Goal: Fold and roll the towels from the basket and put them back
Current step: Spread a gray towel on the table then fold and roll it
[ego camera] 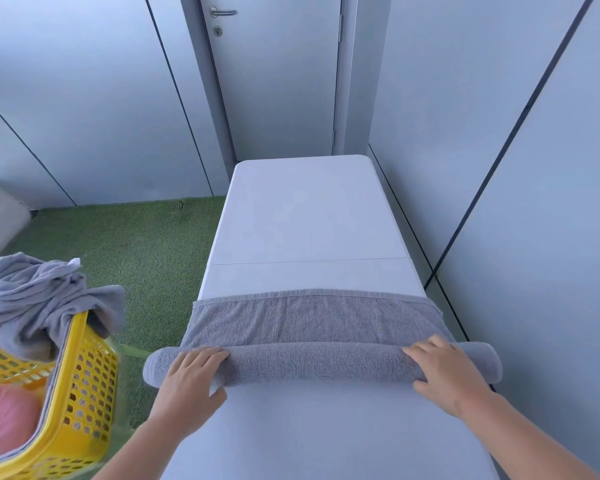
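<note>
I see both hands on the grey towel (312,365), which lies across the near part of the white worktop (309,216). Its near portion is wound into a thick roll running from side to side, with both ends overhanging the worktop's edges. The unrolled part lies flat beyond the roll, its hemmed edge toward the far end.

My left hand (191,379) grips the roll near its left end, with the fingers curved over the top and the thumb on the near side. My right hand (444,372) grips it near the right end in the same way.

To my left, a yellow perforated basket (84,393) stands beside the worktop on green artificial turf (136,244). Crumpled grey towels (39,299) are heaped over its rim, and a pink towel (4,414) lies inside it.
</note>
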Available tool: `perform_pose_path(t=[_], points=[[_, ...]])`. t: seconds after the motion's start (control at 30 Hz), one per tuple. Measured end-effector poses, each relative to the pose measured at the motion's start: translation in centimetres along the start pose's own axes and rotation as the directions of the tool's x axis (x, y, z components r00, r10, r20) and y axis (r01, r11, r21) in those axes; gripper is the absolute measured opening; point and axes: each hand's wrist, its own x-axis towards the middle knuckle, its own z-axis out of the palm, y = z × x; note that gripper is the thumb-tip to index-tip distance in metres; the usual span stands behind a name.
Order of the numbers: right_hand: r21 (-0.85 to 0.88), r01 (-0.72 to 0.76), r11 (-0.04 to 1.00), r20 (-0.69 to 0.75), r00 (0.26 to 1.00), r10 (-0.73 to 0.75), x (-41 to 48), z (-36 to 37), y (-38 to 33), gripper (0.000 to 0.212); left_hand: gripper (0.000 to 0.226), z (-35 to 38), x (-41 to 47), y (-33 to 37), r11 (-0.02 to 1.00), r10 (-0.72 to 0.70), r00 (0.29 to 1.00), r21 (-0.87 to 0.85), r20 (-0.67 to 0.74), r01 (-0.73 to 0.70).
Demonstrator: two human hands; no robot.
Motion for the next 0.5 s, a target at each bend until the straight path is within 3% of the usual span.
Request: perform_pose_path(t=[0.17,0.3,0.4,0.5], points=[[0.005,-0.027,1.0,0.048,0.998,0.027,0.4,-0.8,-0.5,0.024,0.033,-0.1,0.3,-0.2,0.999,-0.003,0.999,0.034,-0.033,0.004],[0.071,-0.051,0.996,0.106,0.993,0.044,0.5,-1.2,-0.2,0.029,0.024,-0.2,0.5,0.0,0.997,0.013,0.999,0.076,-0.048,-0.01],[0.178,-0.079,0.981,0.031,0.997,0.075,0.4,-0.6,-0.1,0.021,0.03,-0.1,0.4,0.2,0.996,-0.01,0.998,0.083,-0.063,0.015],[0.226,-0.074,0.971,-0.086,0.992,0.095,0.3,-0.4,-0.2,0.029,0.028,-0.4,0.3,0.2,0.997,-0.052,0.99,0.044,-0.131,0.059]])
